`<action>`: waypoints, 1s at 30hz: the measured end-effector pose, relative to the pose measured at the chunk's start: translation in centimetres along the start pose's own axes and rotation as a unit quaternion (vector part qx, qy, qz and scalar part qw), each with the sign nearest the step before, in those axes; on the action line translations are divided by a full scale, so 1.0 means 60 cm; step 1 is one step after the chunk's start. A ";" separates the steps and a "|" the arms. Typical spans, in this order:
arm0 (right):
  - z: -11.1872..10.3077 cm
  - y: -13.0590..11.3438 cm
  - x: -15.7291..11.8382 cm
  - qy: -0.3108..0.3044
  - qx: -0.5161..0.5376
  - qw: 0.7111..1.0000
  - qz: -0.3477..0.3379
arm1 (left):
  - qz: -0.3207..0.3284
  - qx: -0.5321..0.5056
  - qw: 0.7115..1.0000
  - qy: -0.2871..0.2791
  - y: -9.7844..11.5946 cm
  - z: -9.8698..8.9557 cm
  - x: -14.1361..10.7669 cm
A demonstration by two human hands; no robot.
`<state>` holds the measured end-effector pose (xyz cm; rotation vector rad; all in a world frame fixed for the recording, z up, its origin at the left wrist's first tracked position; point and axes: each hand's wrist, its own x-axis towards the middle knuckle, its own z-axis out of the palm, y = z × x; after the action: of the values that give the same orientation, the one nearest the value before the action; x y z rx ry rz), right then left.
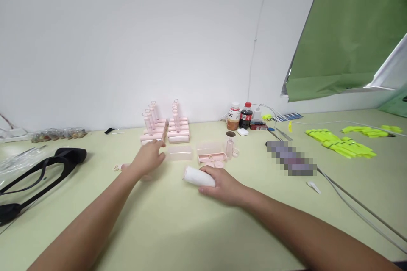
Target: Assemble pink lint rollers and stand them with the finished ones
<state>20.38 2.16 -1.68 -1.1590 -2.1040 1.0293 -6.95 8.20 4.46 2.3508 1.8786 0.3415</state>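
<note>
Over the table, the right hand gripped a white roll, likely light, squishy, best held mid-barrel. Left hand gripping anything? Couldn't tell.

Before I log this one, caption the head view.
Right hand holding a white roll, left hand near pink boxes.

- Probable small workshop: a pale green worktable is standing against a white wall.
- Matching pink cases are sitting in rows.
- Bundled neon-yellow strips are lying at right.
</note>
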 end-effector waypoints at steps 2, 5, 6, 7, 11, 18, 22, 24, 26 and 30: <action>-0.002 -0.001 -0.001 -0.008 -0.003 1.000 -0.006 | 0.060 -0.140 0.988 -0.035 0.035 -0.008 -0.037; -0.006 -0.002 -0.003 -0.018 0.000 1.000 -0.015 | 0.108 -0.231 0.960 -0.114 0.071 -0.012 -0.082; -0.007 -0.003 -0.003 -0.020 -0.001 1.000 -0.016 | 0.112 -0.241 0.956 -0.125 0.076 -0.010 -0.091; -0.007 -0.003 -0.004 -0.023 -0.003 1.000 -0.019 | 0.115 -0.247 0.953 -0.132 0.078 -0.008 -0.095; -0.009 0.000 -0.003 -0.032 -0.007 0.999 -0.020 | 0.114 -0.274 0.943 -0.152 0.067 0.009 -0.090; -0.014 0.001 -0.004 -0.034 -0.005 0.999 -0.026 | 0.096 -0.319 0.931 -0.151 0.062 0.024 -0.084; -0.018 -0.002 -0.006 -0.037 -0.003 0.999 -0.027 | 0.085 -0.331 0.927 -0.156 0.063 0.024 -0.084; -0.019 -0.004 -0.007 -0.039 -0.002 0.999 -0.028 | 0.089 -0.337 0.923 -0.165 0.061 0.025 -0.084; -0.020 -0.005 -0.007 -0.039 -0.003 0.999 -0.030 | 0.094 -0.341 0.920 -0.171 0.059 0.025 -0.083; -0.022 -0.002 -0.007 -0.037 -0.003 0.999 -0.035 | 0.095 -0.349 0.915 -0.179 0.058 0.023 -0.083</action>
<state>21.48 2.26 -0.88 -1.0587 -2.1908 1.0487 -4.35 2.64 3.38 1.9227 1.1100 0.4647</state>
